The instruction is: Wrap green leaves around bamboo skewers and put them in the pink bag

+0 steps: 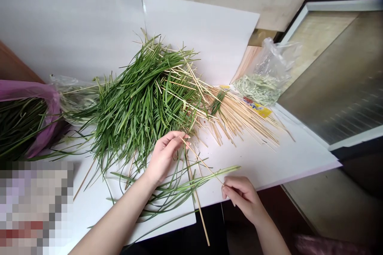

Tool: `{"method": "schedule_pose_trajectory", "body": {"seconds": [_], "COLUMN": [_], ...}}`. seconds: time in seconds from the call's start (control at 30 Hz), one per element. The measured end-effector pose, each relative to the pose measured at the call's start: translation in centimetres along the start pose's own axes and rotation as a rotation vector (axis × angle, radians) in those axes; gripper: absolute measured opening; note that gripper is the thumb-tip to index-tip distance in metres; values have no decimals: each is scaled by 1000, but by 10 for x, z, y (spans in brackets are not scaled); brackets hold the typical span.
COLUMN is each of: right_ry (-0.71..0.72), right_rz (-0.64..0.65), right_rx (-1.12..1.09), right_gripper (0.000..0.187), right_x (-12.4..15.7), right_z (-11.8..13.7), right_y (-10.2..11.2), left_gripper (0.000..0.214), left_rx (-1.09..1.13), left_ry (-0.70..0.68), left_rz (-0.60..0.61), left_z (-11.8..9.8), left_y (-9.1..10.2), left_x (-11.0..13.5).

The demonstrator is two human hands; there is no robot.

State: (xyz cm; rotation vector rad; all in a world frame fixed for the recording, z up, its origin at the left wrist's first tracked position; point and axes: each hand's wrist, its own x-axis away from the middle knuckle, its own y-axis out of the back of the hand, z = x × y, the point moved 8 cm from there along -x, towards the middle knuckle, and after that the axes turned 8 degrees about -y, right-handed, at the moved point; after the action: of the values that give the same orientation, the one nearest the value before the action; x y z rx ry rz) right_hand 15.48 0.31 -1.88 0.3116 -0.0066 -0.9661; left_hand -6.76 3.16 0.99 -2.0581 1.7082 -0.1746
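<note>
A thin bamboo skewer (pixel 201 160) runs between my hands. My left hand (pixel 163 157) pinches its upper end with the fingertips, right at the edge of a heap of long green leaf blades (pixel 140 103). My right hand (pixel 241 198) holds its lower end. A loose bunch of long blades (pixel 176 191) lies under and beyond my left wrist, reaching toward my right hand. A second skewer (pixel 196 198) slants down past the board's front edge. Several skewers poke through the heap.
A pile of bamboo skewers (pixel 242 117) fans out on the white board (pixel 263 163), beside a yellow-labelled wrapper (pixel 257 106). A plastic bag of pale green pieces (pixel 263 75) stands behind. At far left lies a bundle of greens in purple wrap (pixel 25 123). A pixelated patch covers the lower left corner.
</note>
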Motion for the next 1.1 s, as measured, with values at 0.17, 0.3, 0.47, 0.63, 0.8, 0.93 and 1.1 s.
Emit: {"method": "schedule_pose_trajectory", "body": {"seconds": [0.17,0.3,0.47,0.63,0.8,0.93,1.1], "right_ry": [-16,-13,-31,-59,-79,-85,-103], "right_rz": [-1,-2,-10,-13,-8,-8,-5], "right_rx": [-6,-3,9,14,16,8,5], "right_gripper": [35,34,36,37,38,38,39], "right_x": [0,0,-1,-1,-1,-1,-1], "right_z": [-2,-2,-3,-5,-6,-6,-7], "right_y": [0,0,1,1,0,0,1], "left_gripper": [24,31,28,21,19,16,14], "left_rx": [52,89,119,106,178,225,245], "left_ry": [-9,60,79,64,107,90,86], "left_rz": [-64,-75,-82,-147,-76,-52,-51], "left_z": [-3,2,2,-2,-1,-2,-2], "left_y": [2,7,9,14,9,7,6], "left_x": [-1,-3,-3,-2,-2,-2,-2]}}
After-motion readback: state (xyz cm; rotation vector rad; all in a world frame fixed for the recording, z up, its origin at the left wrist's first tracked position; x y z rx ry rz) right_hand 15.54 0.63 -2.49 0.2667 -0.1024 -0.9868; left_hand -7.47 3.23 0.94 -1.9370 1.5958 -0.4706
